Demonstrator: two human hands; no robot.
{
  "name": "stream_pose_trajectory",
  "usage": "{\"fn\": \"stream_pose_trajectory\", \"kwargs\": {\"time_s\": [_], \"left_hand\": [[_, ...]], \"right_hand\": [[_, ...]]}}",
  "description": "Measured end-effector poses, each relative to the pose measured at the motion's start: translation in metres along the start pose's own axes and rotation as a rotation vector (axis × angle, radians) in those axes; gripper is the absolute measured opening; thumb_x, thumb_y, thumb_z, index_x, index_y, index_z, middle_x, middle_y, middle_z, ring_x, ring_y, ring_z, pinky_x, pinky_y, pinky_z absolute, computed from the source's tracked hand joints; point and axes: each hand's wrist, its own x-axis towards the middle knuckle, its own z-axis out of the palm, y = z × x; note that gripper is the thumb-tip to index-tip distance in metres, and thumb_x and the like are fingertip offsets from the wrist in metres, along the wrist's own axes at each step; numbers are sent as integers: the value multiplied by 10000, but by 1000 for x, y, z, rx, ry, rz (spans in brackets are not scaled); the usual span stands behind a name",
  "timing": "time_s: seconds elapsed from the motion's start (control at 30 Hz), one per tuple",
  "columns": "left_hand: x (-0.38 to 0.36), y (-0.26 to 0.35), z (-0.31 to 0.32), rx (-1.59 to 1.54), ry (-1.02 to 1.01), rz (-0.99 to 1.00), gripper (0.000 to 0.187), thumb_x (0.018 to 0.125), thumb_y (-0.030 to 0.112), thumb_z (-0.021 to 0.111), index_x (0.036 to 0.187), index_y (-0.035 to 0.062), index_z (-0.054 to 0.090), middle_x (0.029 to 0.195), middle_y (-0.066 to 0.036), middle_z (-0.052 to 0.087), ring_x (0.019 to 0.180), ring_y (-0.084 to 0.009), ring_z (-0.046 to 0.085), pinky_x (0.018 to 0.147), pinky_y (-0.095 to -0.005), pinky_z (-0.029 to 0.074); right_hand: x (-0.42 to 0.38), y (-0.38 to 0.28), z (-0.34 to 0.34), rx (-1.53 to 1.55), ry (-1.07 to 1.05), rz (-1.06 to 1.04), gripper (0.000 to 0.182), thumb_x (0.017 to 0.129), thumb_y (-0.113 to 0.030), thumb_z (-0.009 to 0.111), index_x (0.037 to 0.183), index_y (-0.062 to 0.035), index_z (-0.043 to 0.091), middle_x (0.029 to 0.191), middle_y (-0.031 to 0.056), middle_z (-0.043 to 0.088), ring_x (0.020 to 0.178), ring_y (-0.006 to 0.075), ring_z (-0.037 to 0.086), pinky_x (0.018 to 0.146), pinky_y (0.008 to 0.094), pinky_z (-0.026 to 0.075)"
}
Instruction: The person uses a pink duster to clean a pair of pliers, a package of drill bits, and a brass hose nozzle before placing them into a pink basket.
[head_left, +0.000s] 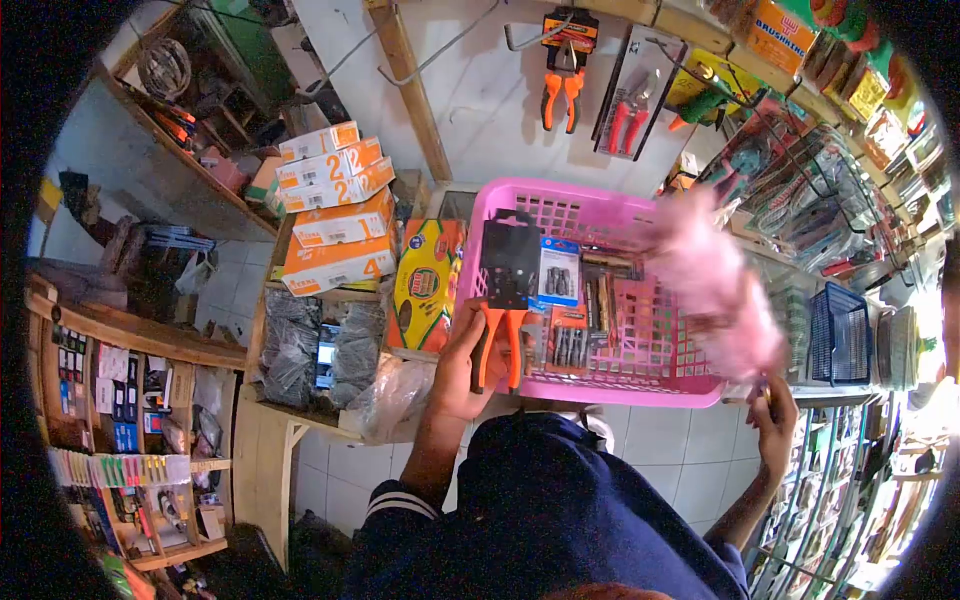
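My left hand [467, 368] is closed around the orange-and-black handles of a pair of pliers [496, 350], whose head is hidden by a dark card. The pliers are held upright over the left side of a pink plastic basket [560, 392]. Inside the basket lie a blue-and-white blister pack [557, 272], an orange-backed pack of bits [569, 340] and several dark narrow packs. My right hand [771, 420] grips the thin handle of a pink fluffy duster [722, 290]. Motion smears the duster, which covers the basket's right side.
Orange-and-white boxes [340, 215] are stacked left of the basket, beside a yellow-and-red box [427, 275]. Orange-handled pliers [563, 90] and red-handled pruners [630, 110] hang on the wall. A dark blue basket [840, 335] stands at the right.
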Motion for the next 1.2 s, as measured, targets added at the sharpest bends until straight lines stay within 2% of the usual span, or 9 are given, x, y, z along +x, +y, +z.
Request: {"fn": "stream_pose_trajectory", "kwargs": {"time_s": [0.17, 0.33, 0.43, 0.53, 0.6, 0.67, 0.77, 0.83, 1.2], "left_hand": [[4, -2, 17, -130, -163, -300, 422, 1028, 406, 362, 1274, 91, 496, 1161, -220, 618, 906, -298, 648, 787, -398, 520], [-7, -19, 6, 354, -293, -96, 458, 1008, 411, 378, 1226, 37, 526, 1045, -195, 639, 838, -321, 644, 691, -425, 530], [7, -14, 12, -174, -296, -386, 355, 988, 322, 453, 1214, 61, 538, 1055, -191, 646, 842, -299, 664, 715, -405, 549], [5, -12, 13, 1065, -289, 554, 287, 974, 213, 477, 1215, 66, 531, 1072, -183, 647, 862, -288, 666, 687, -366, 545], [9, -14, 14, 962, -283, 453, 281, 952, 151, 500, 1218, 65, 529, 1093, -164, 645, 876, -275, 666, 683, -357, 544], [23, -18, 14, -77, -281, -368, 308, 918, 98, 530, 1224, 62, 530, 1124, -130, 639, 893, -257, 662, 693, -365, 544], [21, -16, 13, 808, -382, 191, 406, 978, 361, 493, 1220, 37, 529, 1075, -154, 629, 924, -269, 629, 756, -373, 524], [23, -28, 15, 114, 71, -226, 461, 1008, 426, 410, 1229, 41, 536, 1096, -145, 629, 956, -246, 621, 773, -377, 526], [31, -19, 18, -53, -107, -343, 401, 992, 379, 469, 1208, 56, 565, 1110, -126, 644, 961, -266, 638, 764, -422, 556]], "right_hand": [[-7, -10, 31, 244, -57, -2, 299, 958, -291, 551, 842, -16, 541, 606, -27, 471, 440, 30, 362, 382, 238, 296], [9, -31, 62, -48, -168, -94, 367, 816, -63, 672, 1175, 8, 643, 842, 61, 649, 739, 116, 587, 700, 255, 461], [11, -11, 56, -33, -250, -71, 425, 787, -64, 699, 1202, 8, 644, 842, 64, 662, 749, 127, 589, 708, 267, 472], [16, -18, 54, -97, -288, -191, 406, 791, -81, 705, 1180, 25, 652, 830, 62, 657, 744, 119, 568, 680, 268, 462], [18, -20, 52, -115, -155, -183, 405, 786, -74, 714, 1174, 27, 654, 864, 78, 670, 763, 126, 583, 693, 273, 467], [17, -7, 49, -76, -132, -50, 411, 780, -67, 722, 1176, 17, 656, 936, 111, 695, 820, 143, 619, 742, 275, 481], [23, -17, 47, -137, -331, -161, 411, 797, -76, 719, 1197, -4, 652, 974, 143, 710, 864, 146, 639, 780, 269, 490], [24, -16, 49, -97, -171, -99, 419, 783, -57, 731, 1190, 3, 653, 974, 148, 710, 874, 152, 644, 794, 274, 492], [30, 8, 41, -69, -143, -124, 435, 770, -27, 736, 1194, 14, 647, 901, 91, 677, 777, 139, 591, 704, 259, 467]]}}
